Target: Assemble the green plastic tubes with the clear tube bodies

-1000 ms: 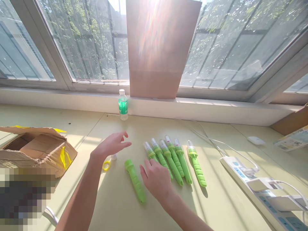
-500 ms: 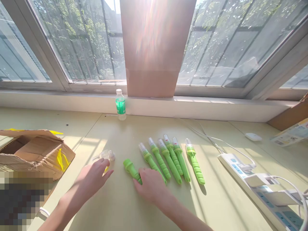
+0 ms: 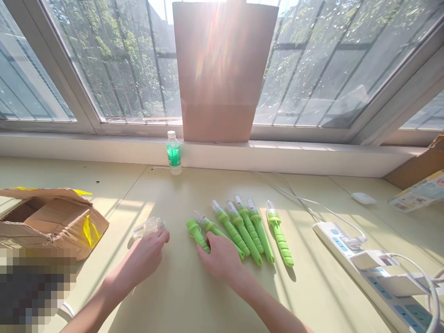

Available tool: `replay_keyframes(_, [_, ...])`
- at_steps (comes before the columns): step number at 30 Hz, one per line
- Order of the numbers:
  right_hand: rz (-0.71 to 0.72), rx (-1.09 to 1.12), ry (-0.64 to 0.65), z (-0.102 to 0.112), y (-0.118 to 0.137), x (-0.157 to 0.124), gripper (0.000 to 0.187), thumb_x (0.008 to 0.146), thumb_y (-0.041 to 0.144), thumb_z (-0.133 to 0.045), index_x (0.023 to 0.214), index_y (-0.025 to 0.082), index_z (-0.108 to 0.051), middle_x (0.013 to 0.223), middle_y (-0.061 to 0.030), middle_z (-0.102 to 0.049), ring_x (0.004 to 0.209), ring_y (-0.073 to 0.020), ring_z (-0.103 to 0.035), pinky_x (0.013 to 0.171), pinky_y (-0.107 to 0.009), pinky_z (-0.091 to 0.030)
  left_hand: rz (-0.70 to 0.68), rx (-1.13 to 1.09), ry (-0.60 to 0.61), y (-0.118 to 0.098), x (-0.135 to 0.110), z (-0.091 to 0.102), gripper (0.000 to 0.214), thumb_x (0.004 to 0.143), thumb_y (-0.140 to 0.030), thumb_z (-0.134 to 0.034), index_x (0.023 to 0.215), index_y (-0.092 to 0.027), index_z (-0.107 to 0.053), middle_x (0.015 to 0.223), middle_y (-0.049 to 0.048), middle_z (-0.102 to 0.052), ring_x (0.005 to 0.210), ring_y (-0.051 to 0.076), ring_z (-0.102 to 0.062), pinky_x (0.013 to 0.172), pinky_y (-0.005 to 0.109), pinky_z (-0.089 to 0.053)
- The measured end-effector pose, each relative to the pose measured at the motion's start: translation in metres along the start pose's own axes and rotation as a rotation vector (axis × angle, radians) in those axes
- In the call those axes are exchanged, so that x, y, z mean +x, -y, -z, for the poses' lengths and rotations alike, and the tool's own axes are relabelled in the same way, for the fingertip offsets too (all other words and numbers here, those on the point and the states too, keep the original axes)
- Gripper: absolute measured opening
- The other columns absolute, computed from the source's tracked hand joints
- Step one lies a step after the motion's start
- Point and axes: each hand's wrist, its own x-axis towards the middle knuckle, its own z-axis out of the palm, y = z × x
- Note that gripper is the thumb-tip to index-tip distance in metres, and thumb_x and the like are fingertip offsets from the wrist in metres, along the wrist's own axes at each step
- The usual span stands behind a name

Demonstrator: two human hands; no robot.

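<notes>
My right hand (image 3: 222,256) rests low on the table, fingers closed round a green handle without a cap (image 3: 195,232). That handle lies tight against the left end of a row of several green capped handles (image 3: 248,229). My left hand (image 3: 145,256) lies to the left with fingers curled down. Its fingertips are at a clear plastic cap piece (image 3: 148,226). What is under those fingers is hidden.
An open cardboard box (image 3: 52,222) sits at the left. A small water bottle (image 3: 174,152) stands by the window ledge, under a brown cardboard sheet (image 3: 222,69). A white power strip (image 3: 364,263) with cables lies at the right, near a white mouse (image 3: 363,198).
My right hand took the uncapped green handle and shifted it right against the row. My left hand dropped from mid-air onto the spot by the clear cap, covering the yellow ring.
</notes>
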Motion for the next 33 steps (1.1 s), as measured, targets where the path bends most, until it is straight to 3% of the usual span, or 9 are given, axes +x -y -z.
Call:
replay_keyframes(4, [0.008, 0.069, -0.125, -0.001, -0.003, 0.004, 0.03, 0.084, 0.033, -0.052, 0.062, 0.023, -0.034, 0.056, 0.0003, -0.054, 0.049, -0.0159, -0.048, 0.043, -0.028, -0.023, -0.158, -0.232, -0.021, -0.014, 0.001, 0.023, 0.028, 0.078, -0.008, -0.041, 0.096, -0.023, -0.057, 0.086, 0.0007, -0.064, 0.072, 0.017, -0.061, 0.065, 0.028, -0.047])
replay_keyframes(8, [0.087, 0.136, -0.255, -0.002, -0.006, 0.005, 0.032, 0.083, 0.032, -0.057, 0.061, 0.023, -0.034, 0.051, 0.0025, -0.052, 0.042, -0.0129, -0.044, 0.039, -0.026, -0.022, -0.213, -0.452, -0.048, -0.027, 0.015, 0.059, 0.014, 0.084, -0.022, -0.049, 0.087, -0.024, -0.063, 0.085, -0.001, -0.066, 0.075, 0.015, -0.063, 0.069, 0.026, -0.051])
replay_keyframes(13, [0.206, 0.121, -0.427, -0.007, -0.01, 0.007, 0.032, 0.081, 0.029, -0.061, 0.062, 0.024, -0.036, 0.046, 0.0052, -0.051, 0.037, -0.0107, -0.044, 0.035, -0.025, -0.019, -0.256, -0.676, -0.104, -0.043, 0.039, 0.092, 0.015, 0.085, -0.028, -0.055, 0.097, -0.025, -0.063, 0.086, -0.0015, -0.069, 0.078, 0.014, -0.066, 0.073, 0.024, -0.054])
replay_keyframes(17, [0.28, 0.127, -0.494, -0.008, -0.012, 0.009, 0.03, 0.082, 0.027, -0.061, 0.062, 0.025, -0.039, 0.045, 0.0059, -0.05, 0.035, -0.0107, -0.045, 0.034, -0.025, -0.021, -0.268, -0.712, -0.181, -0.054, 0.051, 0.092, 0.018, 0.084, -0.025, -0.056, 0.101, -0.025, -0.063, 0.09, -0.0015, -0.071, 0.08, 0.014, -0.067, 0.073, 0.024, -0.055])
replay_keyframes(20, [0.276, 0.212, -0.452, -0.003, -0.01, 0.009, 0.024, 0.083, 0.027, -0.061, 0.065, 0.025, -0.045, 0.048, 0.005, -0.053, 0.036, -0.0121, -0.048, 0.033, -0.025, -0.024, -0.23, -0.663, -0.222, -0.055, 0.059, 0.085, 0.018, 0.085, -0.024, -0.052, 0.095, -0.025, -0.067, 0.09, -0.0013, -0.072, 0.081, 0.015, -0.068, 0.072, 0.025, -0.055])
replay_keyframes(26, [0.197, 0.393, -0.383, 0.015, -0.004, 0.007, 0.009, 0.088, 0.027, -0.055, 0.08, 0.024, -0.055, 0.06, 0.0026, -0.062, 0.046, -0.0138, -0.054, 0.04, -0.026, -0.038, -0.211, -0.671, -0.246, -0.04, 0.063, 0.085, 0.021, 0.087, -0.025, -0.052, 0.093, -0.026, -0.072, 0.09, -0.003, -0.074, 0.081, 0.015, -0.068, 0.077, 0.026, -0.055])
replay_keyframes(33, [0.232, 0.505, -0.424, 0.026, 0.0, 0.002, 0.012, 0.092, 0.032, -0.047, 0.095, 0.024, -0.055, 0.067, -0.0013, -0.058, 0.052, -0.0158, -0.05, 0.042, -0.027, -0.037, -0.203, -0.749, -0.311, -0.035, 0.061, 0.091, 0.018, 0.089, -0.031, -0.055, 0.1, -0.027, -0.068, 0.091, -0.0023, -0.074, 0.083, 0.015, -0.07, 0.079, 0.027, -0.055])
